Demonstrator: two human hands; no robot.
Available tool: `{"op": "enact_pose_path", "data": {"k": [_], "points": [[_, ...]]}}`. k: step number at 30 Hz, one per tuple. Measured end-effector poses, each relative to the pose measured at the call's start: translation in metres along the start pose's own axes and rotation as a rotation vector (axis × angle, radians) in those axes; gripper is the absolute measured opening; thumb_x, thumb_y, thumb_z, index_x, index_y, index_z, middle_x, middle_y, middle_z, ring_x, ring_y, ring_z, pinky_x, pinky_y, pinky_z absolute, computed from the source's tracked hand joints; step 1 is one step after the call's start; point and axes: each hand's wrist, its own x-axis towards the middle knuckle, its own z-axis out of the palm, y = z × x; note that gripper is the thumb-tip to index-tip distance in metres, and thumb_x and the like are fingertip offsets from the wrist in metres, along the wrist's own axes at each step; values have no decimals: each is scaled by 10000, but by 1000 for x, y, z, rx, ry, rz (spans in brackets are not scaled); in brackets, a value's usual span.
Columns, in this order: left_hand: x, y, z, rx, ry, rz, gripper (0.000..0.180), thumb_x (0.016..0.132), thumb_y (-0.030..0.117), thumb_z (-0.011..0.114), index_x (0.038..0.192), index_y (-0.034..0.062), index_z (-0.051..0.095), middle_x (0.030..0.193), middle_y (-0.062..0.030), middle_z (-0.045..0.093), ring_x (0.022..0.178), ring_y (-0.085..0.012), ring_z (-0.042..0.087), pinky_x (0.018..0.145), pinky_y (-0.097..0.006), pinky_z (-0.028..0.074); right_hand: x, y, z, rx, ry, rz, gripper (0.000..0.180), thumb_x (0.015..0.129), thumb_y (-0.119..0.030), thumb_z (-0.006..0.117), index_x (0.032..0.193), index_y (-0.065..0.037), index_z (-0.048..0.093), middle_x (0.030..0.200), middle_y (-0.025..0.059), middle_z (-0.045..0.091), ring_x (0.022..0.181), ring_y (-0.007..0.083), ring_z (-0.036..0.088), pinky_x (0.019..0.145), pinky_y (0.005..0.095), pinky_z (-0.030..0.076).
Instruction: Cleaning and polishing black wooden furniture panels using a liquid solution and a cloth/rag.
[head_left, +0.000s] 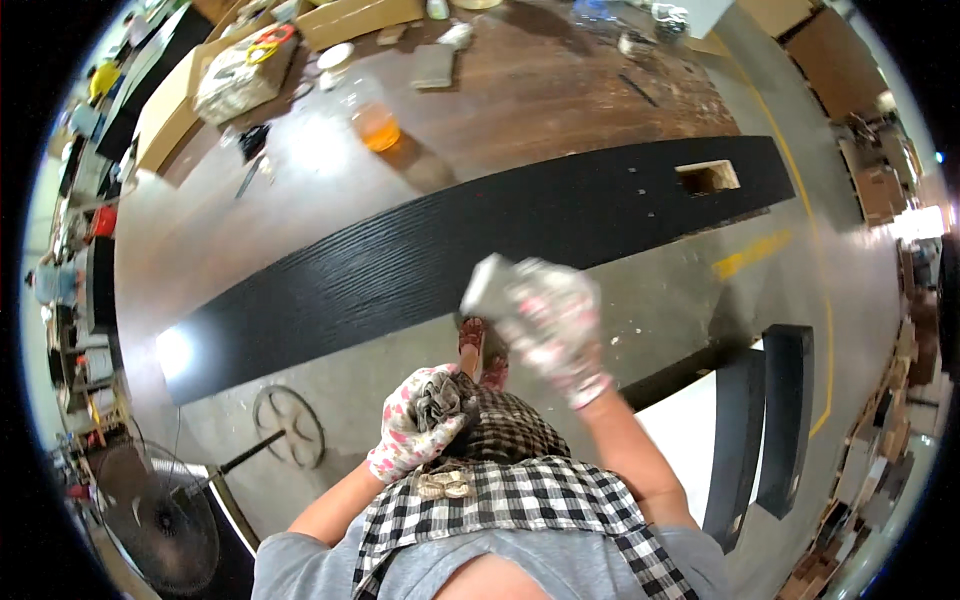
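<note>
Table (560, 95): a clear bottle (377, 128) containing orange liquid sits right of a pale, bulky bundle (235, 88). A cardboard box (360, 22) is noted at the far side. Floor, left: one stand fan (165, 520). Floor, right: a yellow line (826, 370), with a brown carton (878, 193) beyond it. Far left: a person in a yellow top (103, 80).

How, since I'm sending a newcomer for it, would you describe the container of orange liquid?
Find the big brown table with a long black board across its near edge. Beyond the board, right of the bulky wrapped bundle, is a clear container; its orange liquid sets it apart from the plain grey block nearby.
</note>
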Motion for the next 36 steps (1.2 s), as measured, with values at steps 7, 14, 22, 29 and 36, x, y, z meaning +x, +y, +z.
{"op": "enact_pose_path", "data": {"k": [7,14,22,29,36], "points": [[-46,-14,-35,23,44,-47,532,769,96,710,1262,-14,542,1148,-98,624,1037,-160,587,923,-314,465,-7,39,-16,-166,78,68,489,694,-88,791,1150,-89,612,1230,93,587,1130,289,538,975,424,429],[-95,-34,-117,33,74,0,535,766,96,722,1262,-1,548,1160,-104,614,1059,-185,594,930,-324,469,1,-83,74,-81,-29,-125,498,702,-158,790,1158,-101,599,1210,104,590,1092,297,546,940,444,425],[-175,-69,-251,92,279,-3,504,777,119,728,1235,-5,558,1070,-138,641,977,-250,646,875,-336,508,22,-254,211,76,-208,-317,433,655,-177,765,1063,-94,644,1180,100,618,1042,277,573,879,428,420],[-224,-86,-293,-22,456,-48,478,793,158,727,1221,8,574,1014,-129,658,947,-246,648,844,-341,511,50,-367,308,197,-366,-470,428,693,-198,729,1098,-103,629,1189,95,606,1065,266,570,902,445,416],[-238,-95,-304,0,565,-236,364,790,139,733,1091,-10,591,942,-117,673,872,-199,654,783,-335,521,62,-410,359,218,-374,-629,334,732,-235,615,1036,-102,644,1117,93,581,1020,262,545,844,430,405]]}}
